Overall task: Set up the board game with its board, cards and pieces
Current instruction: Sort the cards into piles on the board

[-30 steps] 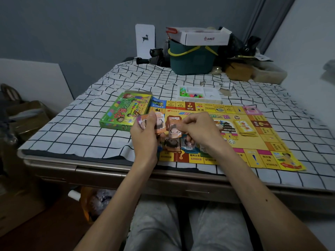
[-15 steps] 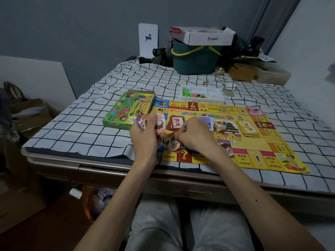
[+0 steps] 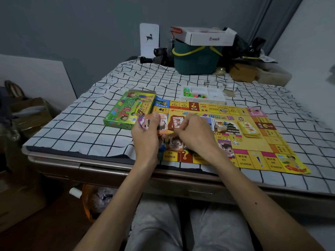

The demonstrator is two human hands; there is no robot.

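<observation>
- Soft, creased cloth (image 3: 76,127) with a black grid on white over the table; flat on it, a glossy green cardboard game box (image 3: 129,110), rectangular, right against the board's left edge.
- Left hand (image 3: 146,138) just above the board's near-left part, fingers and thumb curled round a fanned sheaf of thin paper notes (image 3: 160,125) in orange and pink.
- Right hand (image 3: 194,134) beside it, knuckles up, fingers curled under, low over the board; cannot tell what the grip holds, if anything.
- Brown-red card stack (image 3: 175,122) on the board between the hands.
- White moulded plastic tray (image 3: 212,94) just past the far edge, with small bright pieces (image 3: 192,95) in its left compartments.
- Flat yellow paper board (image 3: 272,142), printed squares round its rim, spread at the table's near edge.
- Neat yellow card stack (image 3: 251,130) on its right part.
</observation>
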